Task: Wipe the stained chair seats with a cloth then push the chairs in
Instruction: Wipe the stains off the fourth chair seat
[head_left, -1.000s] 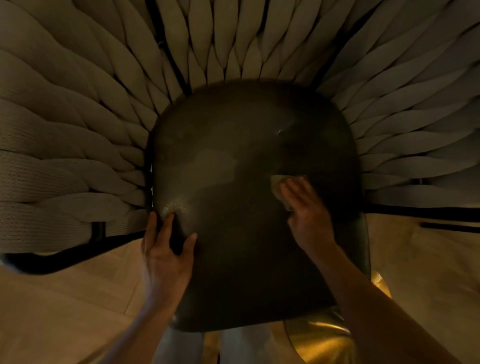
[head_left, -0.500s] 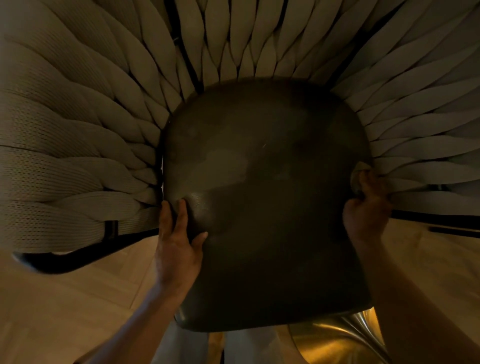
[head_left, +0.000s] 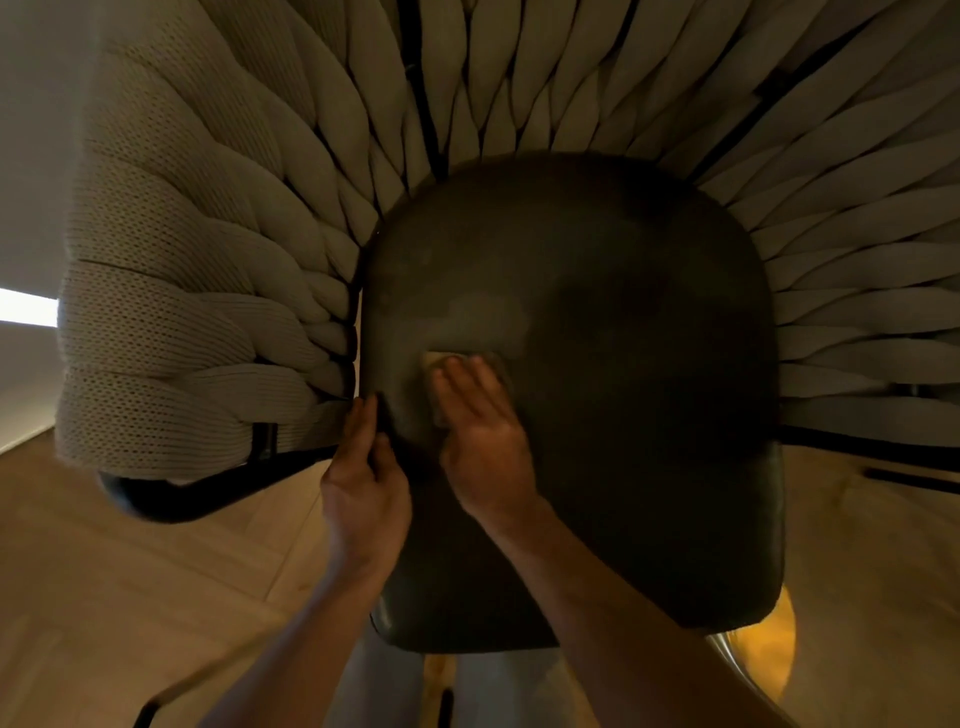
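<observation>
A dark, rounded chair seat cushion (head_left: 623, 395) fills the middle of the view, with a paler smudged patch near its left centre. A small tan cloth (head_left: 441, 360) lies flat on the seat's left part. My right hand (head_left: 480, 441) presses down on the cloth with straight fingers, covering most of it. My left hand (head_left: 363, 478) holds the seat's left edge, thumb on top and fingers along the side.
Thick woven beige rope strands (head_left: 197, 312) fan out round the seat as the chair's back and sides, on a black metal frame (head_left: 171, 499). Wooden floor (head_left: 130, 597) lies below. A shiny brass-coloured base (head_left: 763, 649) shows at the lower right.
My right hand swept with the cloth from the seat's right edge across to its left part. My left hand stayed on the left edge, and the view shifted left.
</observation>
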